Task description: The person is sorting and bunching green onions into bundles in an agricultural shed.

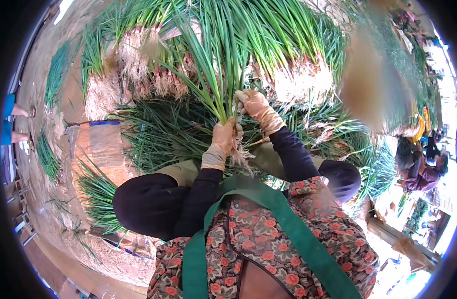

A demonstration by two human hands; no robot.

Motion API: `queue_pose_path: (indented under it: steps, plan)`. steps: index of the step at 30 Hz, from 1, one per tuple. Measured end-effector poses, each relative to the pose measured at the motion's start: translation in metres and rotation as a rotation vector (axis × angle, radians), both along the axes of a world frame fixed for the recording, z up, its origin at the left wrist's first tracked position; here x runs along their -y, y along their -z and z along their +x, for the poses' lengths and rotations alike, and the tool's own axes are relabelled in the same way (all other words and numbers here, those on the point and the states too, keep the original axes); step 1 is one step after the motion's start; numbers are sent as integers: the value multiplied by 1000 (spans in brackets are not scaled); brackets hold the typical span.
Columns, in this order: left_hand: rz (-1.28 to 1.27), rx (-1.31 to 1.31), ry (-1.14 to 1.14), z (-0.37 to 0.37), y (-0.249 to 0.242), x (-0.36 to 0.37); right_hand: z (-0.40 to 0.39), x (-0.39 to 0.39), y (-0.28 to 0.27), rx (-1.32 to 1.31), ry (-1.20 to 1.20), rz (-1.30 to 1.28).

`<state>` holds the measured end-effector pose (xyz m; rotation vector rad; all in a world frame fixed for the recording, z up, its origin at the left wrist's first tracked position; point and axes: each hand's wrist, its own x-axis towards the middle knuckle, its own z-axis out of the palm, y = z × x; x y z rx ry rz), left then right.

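My left hand (221, 142), in a pale glove, is wrapped round the lower stalks of a bunch of spring onions (219, 99). The bunch's green leaves fan upward and its whitish roots (241, 155) hang below the fist. My right hand (258, 108), also gloved, is closed in a pinch just right of the stalks. A thin pale strand shows by its fingertips, but what it grips is hidden. Loose spring onions (164, 127) lie in a heap beneath both hands, between my bent legs.
Rooted bundles of spring onions (308, 74) are piled in front. More greens (96, 199) lie on brown sacking (101, 149) at the left. A person's legs (20, 124) stand at the far left. Another person (422, 172) sits at the right. A blurred spot covers part of the upper right.
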<state>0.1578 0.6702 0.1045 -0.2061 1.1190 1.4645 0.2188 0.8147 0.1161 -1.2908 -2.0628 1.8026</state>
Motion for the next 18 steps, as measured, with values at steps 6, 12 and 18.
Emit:
queue_pose_path:
  steps: [6, 12, 18]
  plan:
    - [39, -113, -100, 3, -4, -3, 32, 36, 8, 68, -171, -359]
    - [128, 284, -20, -2, -25, 3, -1, 31, -4, -340, 207, -819]
    - [49, 252, -347, 4, -30, -6, -17, 53, -36, -379, 563, -1046]
